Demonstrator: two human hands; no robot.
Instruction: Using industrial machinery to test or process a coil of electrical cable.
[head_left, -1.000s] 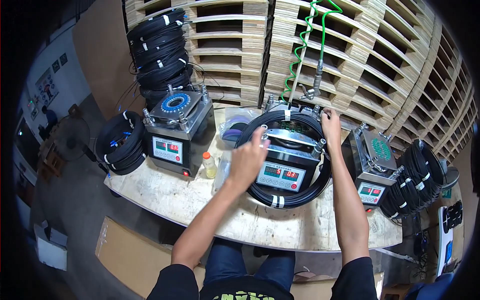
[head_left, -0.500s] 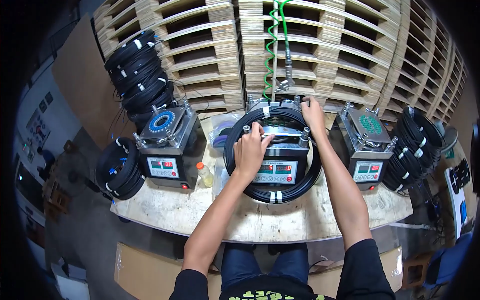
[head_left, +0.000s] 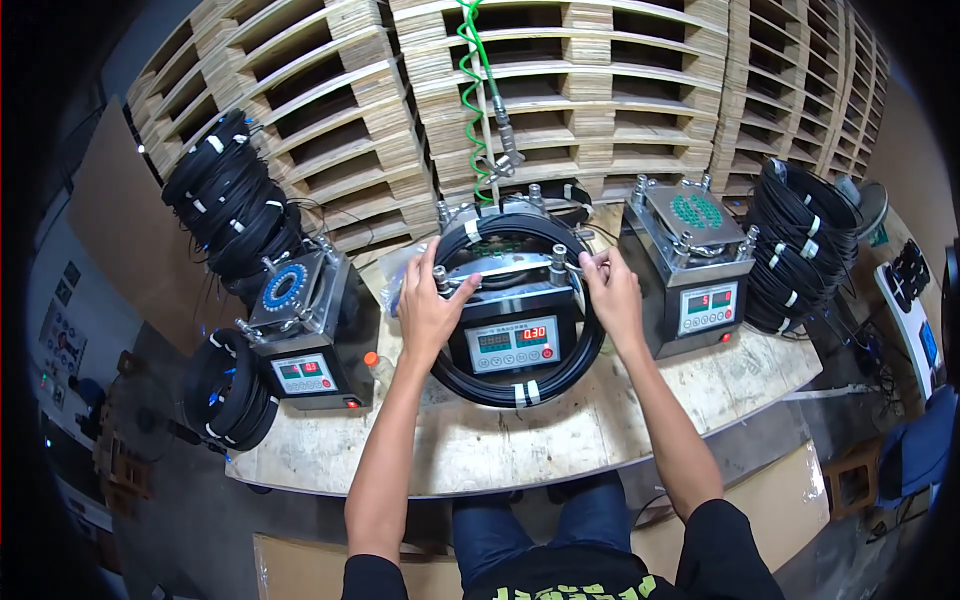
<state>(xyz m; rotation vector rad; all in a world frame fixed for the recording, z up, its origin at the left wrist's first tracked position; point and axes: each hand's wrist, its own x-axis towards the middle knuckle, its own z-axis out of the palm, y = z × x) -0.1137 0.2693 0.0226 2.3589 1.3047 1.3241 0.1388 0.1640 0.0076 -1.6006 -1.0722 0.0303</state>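
Observation:
A coil of black cable (head_left: 530, 225), bound with white tape at top and bottom, leans around the front of the middle tabletop machine (head_left: 515, 345). That machine has metal posts on top and a lit front panel, seen through the ring. My left hand (head_left: 430, 305) is closed on the coil's upper left side, its thumb reaching inward near a post. Opposite it, my right hand (head_left: 612, 300) grips the coil's upper right side, thumb near the other front post. The fingers behind the coil are partly hidden.
Similar machines stand left (head_left: 300, 375) and right (head_left: 708, 305) on the wooden table (head_left: 560, 440). Stacked black cable coils (head_left: 235, 200) rise at left, with more coils (head_left: 800, 250) at right. An orange-capped bottle (head_left: 377, 368) sits beside the left machine. A green coiled hose (head_left: 470, 90) hangs before wooden pallets (head_left: 590, 80).
My left hand has moved from the clamp front to the coil's left side. My right hand has come down from the rear post to its right side. The panel readouts differ, and the view has shifted.

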